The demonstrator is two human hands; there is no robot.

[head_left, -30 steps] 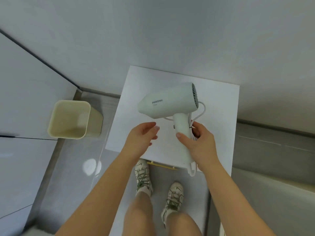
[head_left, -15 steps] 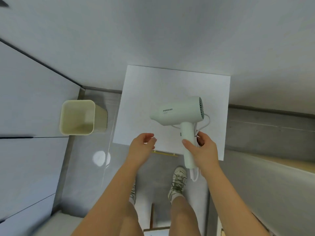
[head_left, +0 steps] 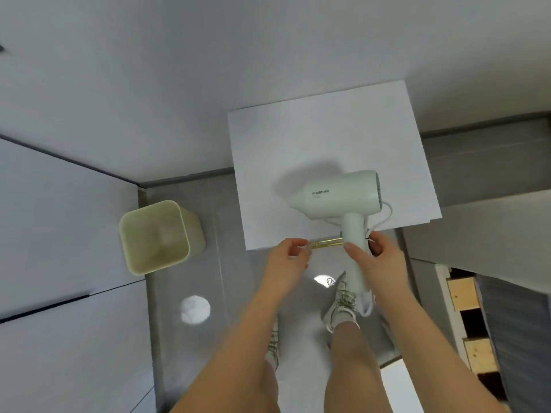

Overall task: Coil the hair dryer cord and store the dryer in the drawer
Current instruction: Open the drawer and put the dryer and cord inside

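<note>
Head view: right hand [head_left: 377,260] grips the dryer [head_left: 337,195] handle with its cord [head_left: 384,217]; left hand [head_left: 287,257], half-curled and empty, nears the drawer handle [head_left: 326,243]; loose loops could snag.

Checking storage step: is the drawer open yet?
Shut. The gold handle sits flush under the cabinet top; the left hand reaches it, no gap showing.

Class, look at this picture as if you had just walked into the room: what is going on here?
A person stands over a white cabinet top, seen from their own head. The right hand grips the handle of a pale green hair dryer, held above the cabinet's front edge, with its white cord looped beside the handle. The left hand reaches for the gold drawer handle below that edge; whether it is touching cannot be told. No open drawer shows. A cream waste bin stands on the floor to the left.
</note>
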